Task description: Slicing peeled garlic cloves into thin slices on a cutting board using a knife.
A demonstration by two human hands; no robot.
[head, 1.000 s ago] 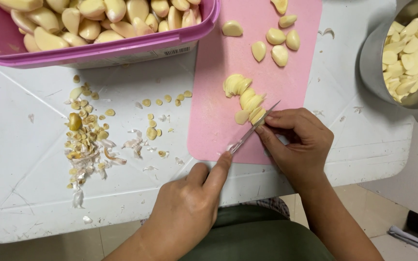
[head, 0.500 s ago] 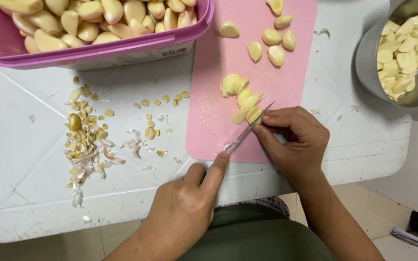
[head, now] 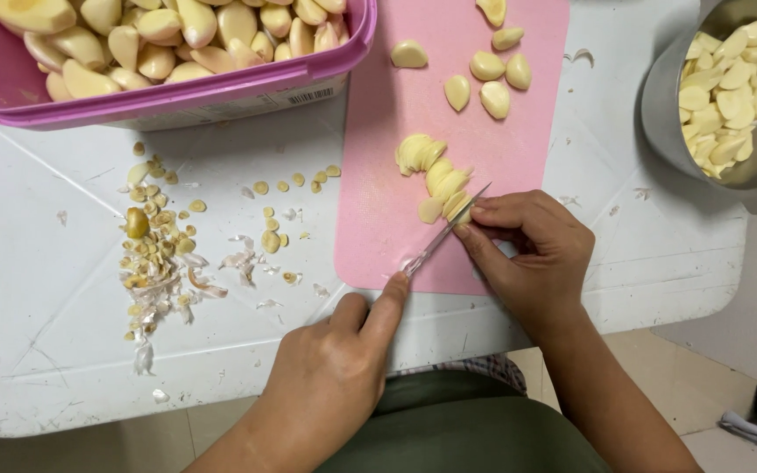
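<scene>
Far left, top: pink tub (head: 221, 92) on the white table (head: 37, 289), full of peeled garlic cloves (head: 159, 39). Below it, a scatter of trimmed root ends and papery skins (head: 164, 254) on the table, thickest at the left, thinning toward the board.

Left hand (head: 335, 368) comes in from the bottom edge. Fingers curled shut around a small knife (head: 444, 232); handle is hidden in the fist, index finger laid out along the spine, tip near the base of the blade. Blade runs diagonally up-right across the lower part of the pink cutting board (head: 396, 175), tip meeting the garlic.

Garlic being cut (head: 457, 206): mid-board, toward its lower half. Blade touches its near end. A row of slices (head: 427, 162) already fanned out up-left of it, touching each other.

Right hand (head: 532, 254) sits just right of the blade, fingers bent and closed down, fingertips (head: 484, 213) pinning the clove's right end. Clove mostly covered by them.

Top of the board: 5 whole peeled cloves (head: 488, 74), loose, well apart from the cutting spot, 1 cut off by the frame edge.

Far right: metal bowl (head: 668, 123) at the table's edge, holding sliced garlic (head: 729, 88). Beside the board, not touching it.
</scene>
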